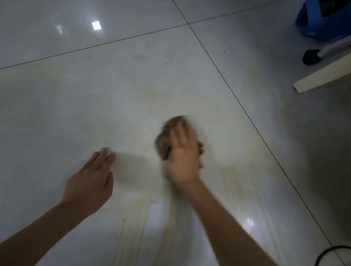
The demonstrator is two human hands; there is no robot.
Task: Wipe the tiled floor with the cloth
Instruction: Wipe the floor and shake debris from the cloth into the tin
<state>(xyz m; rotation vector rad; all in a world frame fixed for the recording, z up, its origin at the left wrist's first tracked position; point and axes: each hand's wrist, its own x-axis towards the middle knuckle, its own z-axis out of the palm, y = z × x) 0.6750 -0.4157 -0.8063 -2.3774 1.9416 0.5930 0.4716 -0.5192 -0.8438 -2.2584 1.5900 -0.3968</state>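
While the left hand (89, 180) rests flat on the tiled floor (88, 104), its grip slack and fingers straight, the blurred right hand (183, 154) presses the brown cloth (163, 143) onto the same tile nearby, grip spread flat over it.

Your left hand (90, 180) lies flat, fingers straight and together, its bare forearm entering from 7 o'clock. Your right hand (182, 154), blurred, presses palm-down, fingers extended toward 12 o'clock, its forearm stretching in from 5 o'clock.
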